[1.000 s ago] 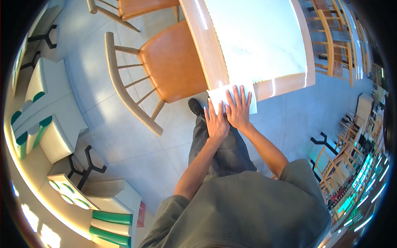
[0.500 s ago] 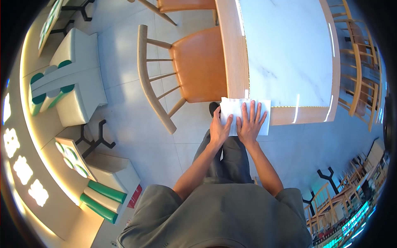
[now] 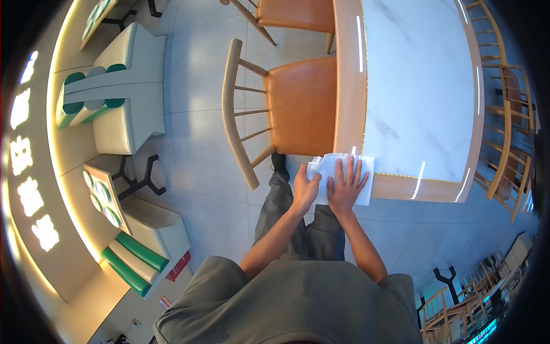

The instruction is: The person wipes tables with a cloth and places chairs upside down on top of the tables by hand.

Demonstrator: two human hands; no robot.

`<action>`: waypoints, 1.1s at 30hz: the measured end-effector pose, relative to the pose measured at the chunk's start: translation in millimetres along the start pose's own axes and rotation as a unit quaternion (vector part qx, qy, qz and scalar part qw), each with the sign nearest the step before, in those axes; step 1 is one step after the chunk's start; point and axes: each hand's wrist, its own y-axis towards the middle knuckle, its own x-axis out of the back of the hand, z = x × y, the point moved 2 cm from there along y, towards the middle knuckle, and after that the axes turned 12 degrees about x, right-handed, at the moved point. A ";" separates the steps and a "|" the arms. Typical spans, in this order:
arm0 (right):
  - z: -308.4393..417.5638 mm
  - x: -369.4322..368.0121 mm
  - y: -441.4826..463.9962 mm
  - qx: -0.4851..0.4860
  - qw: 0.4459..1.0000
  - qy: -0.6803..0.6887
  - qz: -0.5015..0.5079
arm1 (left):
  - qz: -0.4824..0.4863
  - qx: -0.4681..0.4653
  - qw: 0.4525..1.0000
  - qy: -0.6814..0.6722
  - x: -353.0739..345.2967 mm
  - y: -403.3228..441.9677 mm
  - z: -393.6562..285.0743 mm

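A folded white cloth (image 3: pixel 326 164) lies over the near left corner of a marble-topped table (image 3: pixel 418 97), its lower part hanging past the wooden edge. My right hand (image 3: pixel 345 186) rests flat on it with the fingers spread. At the cloth's left side, my left hand (image 3: pixel 305 188) holds the edge, thumb on top; its other fingers are partly hidden.
A wooden chair with a tan seat (image 3: pixel 303 106) stands against the table's left side, with a second chair (image 3: pixel 295 14) beyond it. More wooden chairs (image 3: pixel 507 143) line the right side. Cream booth seats (image 3: pixel 117 129) and small tables stand along the left wall.
The view has shifted, so the table and chairs appear lower and further right. My left hand has come down along the cloth's left edge, and a foot has stepped out to the left.
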 end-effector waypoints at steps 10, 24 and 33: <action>56.4 -0.1 0.0 -0.037 0.983 0.167 -0.068 | 0.052 -0.035 0.998 -0.011 61.4 4.1 -5.9; 198.2 -136.8 27.9 -0.348 0.743 0.557 0.130 | -0.021 0.023 0.989 0.145 329.5 47.3 100.3; 212.5 -153.5 22.9 -0.459 0.610 0.646 -0.013 | 0.116 -0.468 0.704 0.522 236.3 42.2 -33.2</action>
